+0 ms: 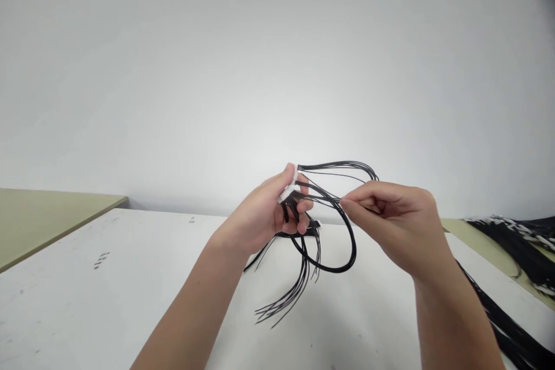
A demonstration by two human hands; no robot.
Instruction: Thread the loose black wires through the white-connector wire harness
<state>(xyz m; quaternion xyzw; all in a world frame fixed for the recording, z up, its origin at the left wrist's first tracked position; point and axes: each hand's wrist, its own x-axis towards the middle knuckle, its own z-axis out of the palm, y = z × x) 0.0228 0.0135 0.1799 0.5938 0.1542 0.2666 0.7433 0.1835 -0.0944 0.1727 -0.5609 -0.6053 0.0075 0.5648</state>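
My left hand (264, 205) is closed around a black wire harness, with white connectors (289, 192) showing between the thumb and fingers. Thin black wires (338, 165) arc from the upper connector toward the right. A thicker black cable (353, 243) loops below, and loose wire ends (281, 306) hang down beneath the left hand. To the right, my right hand (385, 214) pinches a thin black wire between thumb and forefinger, a short way from the connectors. Its other fingers are curled in.
A white table (143, 277) lies below the hands, against a pale wall (217, 69). A greenish board (52, 214) is at the left. Bundles of black cables with white ends (515, 248) lie at the right, with more black wires (511, 329) near the right forearm.
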